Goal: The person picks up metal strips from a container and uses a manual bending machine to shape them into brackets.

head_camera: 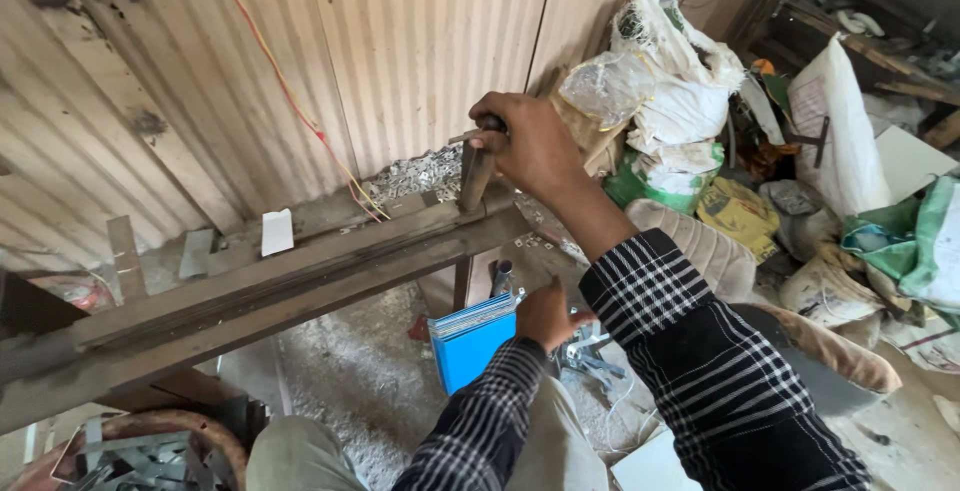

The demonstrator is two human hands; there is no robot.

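My right hand [530, 146] is closed around the dark top of an upright metal lever [474, 173] that rises from a long rusty steel beam [250, 296]. Lower down, my left hand [547, 313] rests its fingers on the right edge of a stack of blue sheets [470, 339] standing under the beam. Both arms wear black-and-white checked sleeves. A small metal fixture [590, 353] sits just right of the left hand, partly hidden behind it.
A corrugated metal wall [400, 41] stands close behind the beam, with red and yellow wires [290, 101] running down it. Small shiny metal pieces [415, 173] lie heaped by the lever. Sacks and bags [680, 81] crowd the right side. Scrap metal strips [140, 456] lie at lower left.
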